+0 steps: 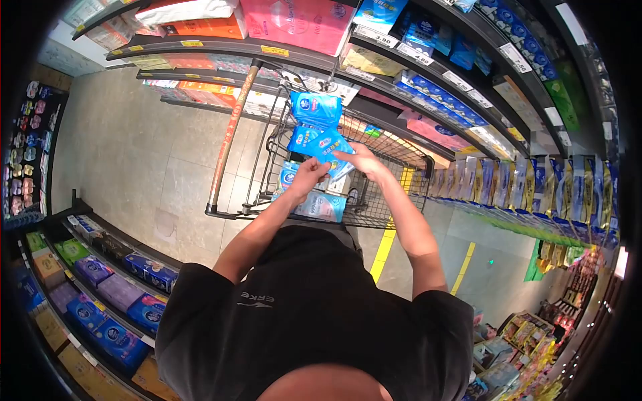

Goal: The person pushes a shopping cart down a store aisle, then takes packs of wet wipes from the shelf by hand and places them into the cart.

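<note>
Above the wire shopping cart, a blue packet is held between my two hands. My left hand is closed on its lower left edge. On the right side of the packet, my right hand grips it with the fingers over its edge. Behind it, another blue packet and a smaller blue one lie in the cart. A pale blue packet rests at the cart's near side, partly beside more packs under my left hand.
The cart's handle is on the left. Stocked shelves run along the far side, and a lower shelf stands at the near left. Hanging packs line the right. Yellow floor strips cross the tiles.
</note>
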Demonstrator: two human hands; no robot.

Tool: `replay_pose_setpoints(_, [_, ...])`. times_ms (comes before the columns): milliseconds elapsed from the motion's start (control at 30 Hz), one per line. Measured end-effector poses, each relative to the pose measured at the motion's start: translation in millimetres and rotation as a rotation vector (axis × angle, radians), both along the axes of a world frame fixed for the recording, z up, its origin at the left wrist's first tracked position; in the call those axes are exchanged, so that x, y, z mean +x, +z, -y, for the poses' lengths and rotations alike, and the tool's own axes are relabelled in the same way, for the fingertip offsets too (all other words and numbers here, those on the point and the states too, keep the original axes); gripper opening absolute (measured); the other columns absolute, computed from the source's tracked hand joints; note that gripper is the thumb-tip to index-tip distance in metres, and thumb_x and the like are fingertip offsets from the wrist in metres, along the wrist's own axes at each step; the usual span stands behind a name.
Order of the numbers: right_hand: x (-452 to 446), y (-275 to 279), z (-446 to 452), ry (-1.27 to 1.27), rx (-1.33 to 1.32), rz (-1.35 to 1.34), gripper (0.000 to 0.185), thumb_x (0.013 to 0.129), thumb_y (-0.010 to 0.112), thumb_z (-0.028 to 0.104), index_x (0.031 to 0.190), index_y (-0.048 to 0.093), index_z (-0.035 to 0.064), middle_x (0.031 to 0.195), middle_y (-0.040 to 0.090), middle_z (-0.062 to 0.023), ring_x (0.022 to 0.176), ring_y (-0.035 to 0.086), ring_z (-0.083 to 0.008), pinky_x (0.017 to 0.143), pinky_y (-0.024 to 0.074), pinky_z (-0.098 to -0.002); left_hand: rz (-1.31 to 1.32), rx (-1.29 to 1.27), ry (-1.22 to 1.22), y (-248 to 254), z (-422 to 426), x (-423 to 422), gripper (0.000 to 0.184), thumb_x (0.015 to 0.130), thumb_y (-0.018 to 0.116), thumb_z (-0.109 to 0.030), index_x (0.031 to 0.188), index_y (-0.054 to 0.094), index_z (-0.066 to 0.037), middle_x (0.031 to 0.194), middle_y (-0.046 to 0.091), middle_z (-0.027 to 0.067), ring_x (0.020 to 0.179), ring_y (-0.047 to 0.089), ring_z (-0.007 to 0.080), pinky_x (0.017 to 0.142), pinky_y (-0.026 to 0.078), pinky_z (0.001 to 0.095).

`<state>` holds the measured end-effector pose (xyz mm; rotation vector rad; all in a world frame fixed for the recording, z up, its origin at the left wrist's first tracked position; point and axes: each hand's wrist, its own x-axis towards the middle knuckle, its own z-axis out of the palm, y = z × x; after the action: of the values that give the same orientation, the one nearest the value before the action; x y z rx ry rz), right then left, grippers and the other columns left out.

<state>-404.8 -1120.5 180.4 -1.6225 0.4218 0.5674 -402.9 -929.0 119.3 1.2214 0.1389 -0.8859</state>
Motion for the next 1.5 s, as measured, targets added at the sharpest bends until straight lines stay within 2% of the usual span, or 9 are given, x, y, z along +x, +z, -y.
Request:
replay_pose_setpoints(233, [60.4,104.8,46.4,-0.401,0.201,0.489,0.035,0.084,0.066,0.016,0.113,0.055,0.0008,0.107,0.063,-0.0065,0.093,0.06,-0.0154,0.084,0.0464,-0.0305,-0.154,-0.156,-0.09,4.0,-20.4,6.4,0.03,0.095,0.048,-0.039,0.097,0.058,-0.011,0.097,0.063,-0.0006,0.086,0.055,0.0077,0.077,0.042,0.0238])
replay_pose_setpoints(433, [152.6,181.7,81.1,-0.56,-0.177,0.7,0.041,0.082,0.068,0.017,0.114,0.052,-0.0028,0.11,0.061,-0.0143,0.101,0.058,-0.0196,0.091,0.0423,-0.0333,-0.162,-0.098,-0.147,-13.7,-40.2,-3.6,0.027,0.095,0.049,-0.036,0.103,0.058,-0.011,0.102,0.062,-0.0014,0.091,0.055,0.008,0.079,0.042,0.0227])
replay_pose_setpoints(500, [201.0,168.9,91.6,-0.639,-0.362,0.664,0.036,0.082,0.068,0.016,0.106,0.053,-0.0065,0.105,0.062,-0.0185,0.097,0.059,-0.0205,0.088,0.0435,-0.0339,-0.162,-0.075,-0.156,-15.4,-44.3,-10.8,0.027,0.095,0.05,-0.035,0.107,0.057,-0.012,0.103,0.062,-0.0014,0.093,0.055,0.0083,0.081,0.042,0.023])
replay_pose_setpoints(600, [238.5,154.6,107.9,-0.65,-0.163,0.53,0.035,0.082,0.066,0.012,0.105,0.055,-0.0123,0.1,0.064,-0.0188,0.092,0.061,-0.022,0.085,0.0458,-0.0345,-0.183,-0.046,-0.152,-9.6,-45.7,-14.0,0.028,0.095,0.05,-0.036,0.108,0.057,-0.013,0.104,0.062,-0.0014,0.093,0.056,0.0089,0.082,0.042,0.025])
replay_pose_setpoints(767, [262.2,144.5,113.1,-0.602,-0.463,0.688,0.055,0.083,0.067,0.013,0.131,0.042,-0.0007,0.126,0.053,-0.0158,0.114,0.051,-0.0246,0.096,0.038,-0.0347,-0.211,-0.08,-0.116,-12.5,-50.7,-11.3,0.027,0.094,0.051,-0.036,0.107,0.057,-0.012,0.105,0.062,-0.0012,0.091,0.055,0.0079,0.08,0.042,0.0241])
replay_pose_setpoints(1000, [270.0,131.6,115.9,-0.505,-0.511,0.797,0.075,0.083,0.066,0.025,0.142,0.024,0.0047,0.141,0.036,-0.0218,0.131,0.035,-0.0319,0.106,0.0284,-0.0348,-0.207,-0.07,-0.038,-3.2,-60.9,-0.3,0.025,0.095,0.051,-0.032,0.104,0.057,-0.01,0.099,0.061,-0.0004,0.087,0.055,0.0082,0.077,0.045,0.0241])
replay_pose_setpoints(1100, [261.6,133.4,109.0,-0.465,-0.851,0.611,0.071,0.082,0.064,0.038,0.134,0.037,-0.0026,0.129,0.047,-0.0281,0.121,0.046,-0.0373,0.101,0.0364,-0.0379,-0.207,-0.08,-0.005,-3.7,-59.4,-0.2,0.023,0.095,0.05,-0.03,0.102,0.056,-0.009,0.099,0.061,0.0009,0.087,0.056,0.0096,0.075,0.046,0.0254])
replay_pose_setpoints(1200, [249.1,138.6,102.5,-0.347,-1.097,0.453,0.063,0.078,0.066,0.047,0.097,0.061,-0.013,0.104,0.061,-0.0302,0.102,0.059,-0.0393,0.088,0.0465,-0.0413,-0.207,-0.089,-0.02,-5.7,-56.2,0.2,0.022,0.095,0.05,-0.029,0.103,0.056,-0.01,0.099,0.061,0.0004,0.088,0.056,0.0097,0.076,0.045,0.0248])
replay_pose_setpoints(1500, [251.4,139.0,102.7,-0.224,-1.186,0.348,0.081,0.066,0.074,0.055,0.11,0.054,-0.0109,0.107,0.061,-0.0283,0.103,0.059,-0.0376,0.087,0.0472,-0.0406,-0.216,-0.041,-0.077,-6.6,-51.2,-7.5,0.023,0.095,0.05,-0.031,0.107,0.057,-0.012,0.104,0.062,-0.0002,0.087,0.056,0.0086,0.077,0.043,0.0229])
